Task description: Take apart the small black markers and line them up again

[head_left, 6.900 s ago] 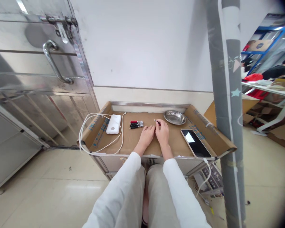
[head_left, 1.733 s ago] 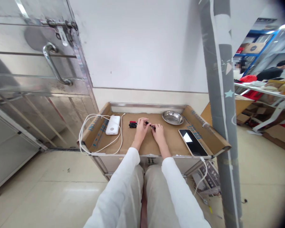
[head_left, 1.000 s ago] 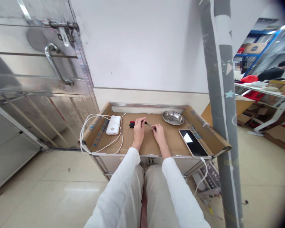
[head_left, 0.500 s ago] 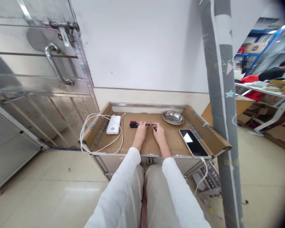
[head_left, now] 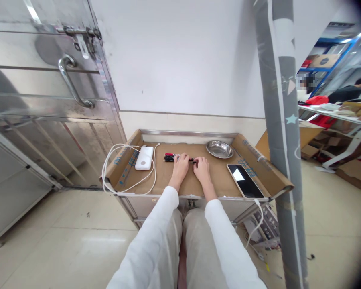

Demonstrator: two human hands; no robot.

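Note:
Several slim pens (head_left: 169,157), black with a red one at the back, lie side by side on the brown cardboard (head_left: 161,180). My left hand (head_left: 181,165) is over their right-hand part, its curled fingers closed on a dark pen (head_left: 192,161) that spans the gap to the other hand. At that pen's right end, my right hand (head_left: 201,167) has its fingers closed too. My fingers hide much of the pen and its tip. Both wrists are low over the front of the cardboard.
A white power bank (head_left: 144,158) with a looped white cable (head_left: 108,160) lies at left. A round metal dish (head_left: 219,149) stands at back right, with a phone (head_left: 245,180) in front. A grey patterned roll (head_left: 284,120) leans at right; people sit beyond it.
Both hands have lowered slightly towards the cardboard, and my left hand has shifted a little right. The pen between them now lies lower and flatter.

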